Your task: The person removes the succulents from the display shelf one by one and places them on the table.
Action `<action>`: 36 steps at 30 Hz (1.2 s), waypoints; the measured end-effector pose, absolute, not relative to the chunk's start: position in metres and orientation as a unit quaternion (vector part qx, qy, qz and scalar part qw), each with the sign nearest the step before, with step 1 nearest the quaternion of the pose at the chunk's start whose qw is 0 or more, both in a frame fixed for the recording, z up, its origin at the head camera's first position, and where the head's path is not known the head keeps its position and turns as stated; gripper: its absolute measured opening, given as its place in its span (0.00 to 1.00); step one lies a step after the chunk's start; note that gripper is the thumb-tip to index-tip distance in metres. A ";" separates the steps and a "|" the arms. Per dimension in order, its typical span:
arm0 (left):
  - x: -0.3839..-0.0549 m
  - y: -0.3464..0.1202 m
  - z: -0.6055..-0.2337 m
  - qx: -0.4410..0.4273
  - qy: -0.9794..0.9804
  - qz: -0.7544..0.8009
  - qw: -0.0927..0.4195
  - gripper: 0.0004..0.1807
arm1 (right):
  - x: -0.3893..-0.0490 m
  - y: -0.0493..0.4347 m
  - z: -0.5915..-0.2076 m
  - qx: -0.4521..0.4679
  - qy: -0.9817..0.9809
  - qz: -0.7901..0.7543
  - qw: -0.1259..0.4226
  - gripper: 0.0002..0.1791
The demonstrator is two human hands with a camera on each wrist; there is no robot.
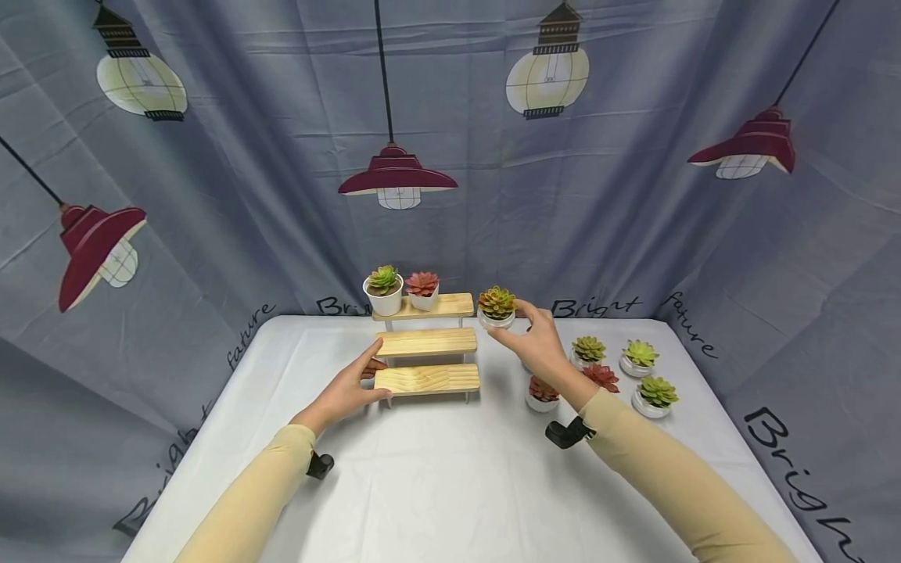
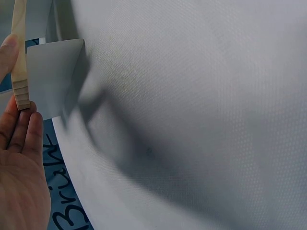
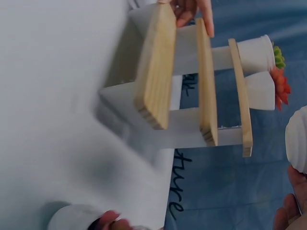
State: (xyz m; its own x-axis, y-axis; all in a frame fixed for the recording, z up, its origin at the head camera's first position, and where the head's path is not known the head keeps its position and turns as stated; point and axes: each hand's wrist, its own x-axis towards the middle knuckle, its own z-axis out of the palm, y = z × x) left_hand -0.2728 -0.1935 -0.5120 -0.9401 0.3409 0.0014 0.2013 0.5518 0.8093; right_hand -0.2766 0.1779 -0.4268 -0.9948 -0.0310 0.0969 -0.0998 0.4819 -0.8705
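A blue-grey curtain (image 1: 486,227) fills the upper frame, printed with red lamps (image 1: 397,170) left, centre and right, pale lanterns (image 1: 547,80) near the top, and black lettering (image 1: 594,307) lower down, behind a white table (image 1: 450,485) at bottom centre.

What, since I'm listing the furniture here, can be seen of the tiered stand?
The tiered stand has three narrow, grained, pale shelves, apparently wood, stepping up toward the back on whitish supports. It stands upright on the white table. Two potted plants sit on the top shelf; the lower two hold none. The left hand grips its left end.
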 end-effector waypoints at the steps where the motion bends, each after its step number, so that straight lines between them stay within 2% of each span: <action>1: -0.273 -0.194 -0.513 0.155 0.877 0.448 0.077 0.60 | -0.274 0.180 -0.428 0.036 -0.861 0.506 0.029 0.51; 12: -0.273 -0.196 -0.514 0.162 0.875 0.450 0.074 0.60 | -0.249 0.199 -0.444 0.026 -0.876 0.481 0.003 0.54; 36: -0.275 -0.195 -0.512 0.165 0.875 0.448 0.079 0.60 | -0.202 0.227 -0.479 0.041 -0.893 0.448 -0.003 0.52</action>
